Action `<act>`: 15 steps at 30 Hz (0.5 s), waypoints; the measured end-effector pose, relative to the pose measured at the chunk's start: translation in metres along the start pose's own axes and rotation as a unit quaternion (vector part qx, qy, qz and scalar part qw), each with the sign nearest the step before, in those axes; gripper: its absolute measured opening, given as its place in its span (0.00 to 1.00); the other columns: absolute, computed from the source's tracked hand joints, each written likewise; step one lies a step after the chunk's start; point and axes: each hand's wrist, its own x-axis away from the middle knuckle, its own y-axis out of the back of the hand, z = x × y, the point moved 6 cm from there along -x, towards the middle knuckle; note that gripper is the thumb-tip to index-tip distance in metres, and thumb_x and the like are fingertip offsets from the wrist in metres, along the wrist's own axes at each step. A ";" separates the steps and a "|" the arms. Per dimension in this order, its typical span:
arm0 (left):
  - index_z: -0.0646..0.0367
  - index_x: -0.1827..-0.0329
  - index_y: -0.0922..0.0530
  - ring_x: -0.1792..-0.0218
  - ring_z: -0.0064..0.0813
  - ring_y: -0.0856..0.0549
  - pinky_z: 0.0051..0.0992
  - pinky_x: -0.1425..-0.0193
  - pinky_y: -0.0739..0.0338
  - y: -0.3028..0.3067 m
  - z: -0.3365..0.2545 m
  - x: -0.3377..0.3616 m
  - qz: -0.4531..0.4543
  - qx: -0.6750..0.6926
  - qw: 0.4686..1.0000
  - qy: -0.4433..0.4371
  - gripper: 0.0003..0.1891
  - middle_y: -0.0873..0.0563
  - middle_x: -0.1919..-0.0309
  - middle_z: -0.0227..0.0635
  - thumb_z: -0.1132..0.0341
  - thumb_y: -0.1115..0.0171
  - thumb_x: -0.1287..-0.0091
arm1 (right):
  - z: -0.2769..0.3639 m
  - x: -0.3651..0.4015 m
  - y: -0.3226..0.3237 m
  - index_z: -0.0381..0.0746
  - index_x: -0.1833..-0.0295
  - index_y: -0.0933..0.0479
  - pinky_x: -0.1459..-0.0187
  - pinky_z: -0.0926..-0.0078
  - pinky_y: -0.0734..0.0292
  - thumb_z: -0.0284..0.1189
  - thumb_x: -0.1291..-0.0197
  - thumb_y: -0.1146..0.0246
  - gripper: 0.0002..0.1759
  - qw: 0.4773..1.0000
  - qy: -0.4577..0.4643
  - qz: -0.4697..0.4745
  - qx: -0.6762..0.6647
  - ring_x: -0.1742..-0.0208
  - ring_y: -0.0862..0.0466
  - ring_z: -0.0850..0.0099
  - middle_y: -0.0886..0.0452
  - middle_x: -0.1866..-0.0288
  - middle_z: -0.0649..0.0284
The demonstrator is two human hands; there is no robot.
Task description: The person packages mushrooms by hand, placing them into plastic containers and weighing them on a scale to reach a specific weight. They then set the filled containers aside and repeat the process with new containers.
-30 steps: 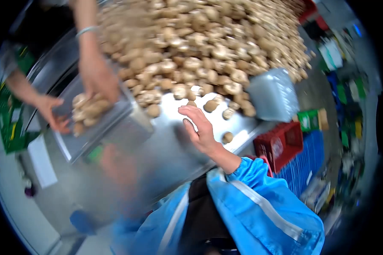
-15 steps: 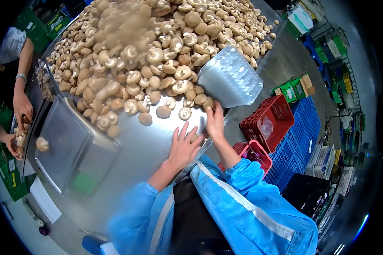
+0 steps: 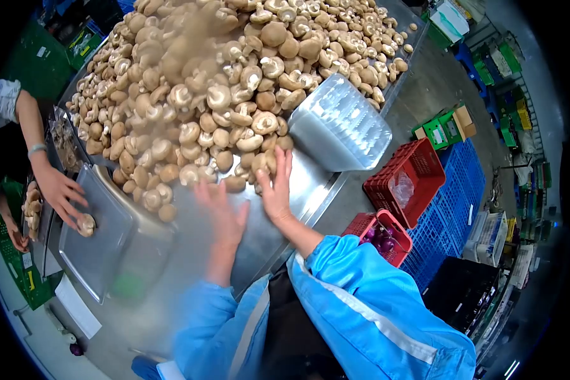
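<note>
A large heap of brown mushrooms (image 3: 218, 98) covers the metal table (image 3: 253, 225). My left hand (image 3: 220, 212), blurred by motion, is at the heap's near edge with its fingers apart against mushrooms. My right hand (image 3: 277, 193) lies to its right, fingers spread upward, touching the mushrooms at the edge. Whether either palm holds a mushroom cannot be made out. A stack of clear plastic trays (image 3: 342, 123) rests on its side, right of the heap.
At the left, a co-worker's hand (image 3: 62, 193) touches a mushroom (image 3: 86, 225) by a clear plastic bin (image 3: 98, 234). Red crates (image 3: 405, 183) stand on a blue pallet (image 3: 453, 202) at the right. A green box (image 3: 438, 132) is behind them.
Both my hands have moved up to the heap's near edge, and the loose mushrooms there now sit against it. The co-worker's hand has moved from a filled tray to the single mushroom.
</note>
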 end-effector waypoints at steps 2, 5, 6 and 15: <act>0.56 0.25 0.42 0.23 0.64 0.51 0.61 0.24 0.55 -0.014 0.001 -0.002 0.033 -0.027 0.999 -0.022 0.44 0.48 0.23 0.56 0.58 0.28 0.43 | 0.019 0.002 -0.016 0.39 0.22 0.44 0.23 0.56 0.52 0.38 0.36 0.39 0.39 0.996 0.056 0.069 0.005 0.21 0.49 0.42 0.56 0.20 0.38; 0.55 0.24 0.43 0.23 0.64 0.50 0.63 0.25 0.56 -0.044 0.015 0.001 -0.001 -0.076 0.996 -0.040 0.45 0.47 0.23 0.56 0.55 0.29 0.43 | 0.028 0.010 -0.034 0.40 0.21 0.46 0.23 0.56 0.50 0.39 0.34 0.41 0.40 0.982 0.101 0.128 0.095 0.20 0.50 0.42 0.59 0.19 0.37; 0.56 0.25 0.40 0.24 0.64 0.48 0.63 0.26 0.54 -0.044 0.014 -0.002 -0.026 -0.079 0.996 -0.043 0.44 0.46 0.24 0.56 0.54 0.29 0.43 | 0.034 0.010 -0.034 0.40 0.21 0.46 0.23 0.56 0.49 0.37 0.34 0.41 0.39 0.979 0.106 0.150 0.091 0.20 0.49 0.42 0.58 0.19 0.36; 0.56 0.22 0.43 0.22 0.63 0.55 0.68 0.26 0.59 -0.028 0.003 0.007 0.060 -0.053 0.996 0.029 0.57 0.49 0.22 0.56 0.48 0.21 0.54 | -0.027 -0.034 0.038 0.30 0.27 0.39 0.23 0.59 0.48 0.30 0.38 0.40 0.34 0.996 -0.006 0.011 0.090 0.24 0.38 0.50 0.37 0.26 0.44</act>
